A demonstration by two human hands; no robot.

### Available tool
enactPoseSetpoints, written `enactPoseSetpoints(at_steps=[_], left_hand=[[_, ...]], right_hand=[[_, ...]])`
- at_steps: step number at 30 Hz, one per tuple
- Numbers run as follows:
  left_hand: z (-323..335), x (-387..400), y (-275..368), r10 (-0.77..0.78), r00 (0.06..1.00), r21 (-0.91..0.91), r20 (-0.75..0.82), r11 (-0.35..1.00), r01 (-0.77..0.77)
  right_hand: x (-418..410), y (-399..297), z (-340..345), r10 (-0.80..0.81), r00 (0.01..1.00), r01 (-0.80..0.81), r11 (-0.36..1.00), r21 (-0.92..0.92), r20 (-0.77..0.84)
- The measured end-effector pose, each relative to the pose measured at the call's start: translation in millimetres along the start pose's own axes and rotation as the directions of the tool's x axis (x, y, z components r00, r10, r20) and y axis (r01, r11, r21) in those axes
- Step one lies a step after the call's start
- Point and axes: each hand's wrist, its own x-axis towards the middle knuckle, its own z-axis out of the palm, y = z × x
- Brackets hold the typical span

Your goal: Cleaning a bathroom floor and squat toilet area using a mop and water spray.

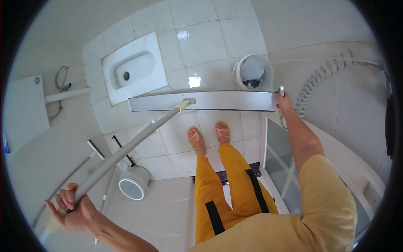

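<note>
My left hand (73, 209) is closed round the lower part of a long grey pole (126, 148). The pole's far end meets a small bracket (190, 101) on a long, flat silver-grey panel (226, 100), which looks like a wide mop head or squeegee. At the panel's right end, my right hand (284, 101) grips a chrome hand-held sprayer (281, 91). A coiled hose (315, 82) hangs on the wall beside it. Whether the right fingers also touch the panel is hard to tell.
A squat toilet (160, 75) is set in the tiled floor, upper left. A white bucket (236, 74) with dark matter inside stands beyond the panel. Lower left are another bucket (141, 176), a squeegee (95, 150) and a second long-handled tool (122, 151). A glass-paned door (278, 148) is at right.
</note>
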Motion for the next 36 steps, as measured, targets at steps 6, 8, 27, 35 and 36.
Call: enactPoseSetpoints(at_steps=[6,8,27,35,36], left_hand=[[43,2,78,0.126,0.992,0.020,-0.017,0.992,-0.126],[53,-16,91,0.205,0.977,0.026,-0.056,0.979,-0.204],[86,-115,82,0.388,0.921,-0.046,-0.023,0.920,-0.389],[72,-112,97,0.381,0.924,-0.019,-0.025,0.924,-0.382],[68,-113,100,0.385,0.923,-0.028,-0.006,0.923,-0.385]], right_hand=[[-25,-5,-10,0.053,0.940,-0.115,0.979,0.169,0.337],[-31,-12,-7,0.009,0.938,-0.073,0.982,0.172,0.347],[-338,-323,-58,-0.904,0.408,0.865,0.427,0.265,0.126],[-422,-329,-16,-0.958,0.233,0.955,0.258,0.146,0.168],[-433,-327,-7,-0.950,0.250,0.948,0.279,0.155,0.185]])
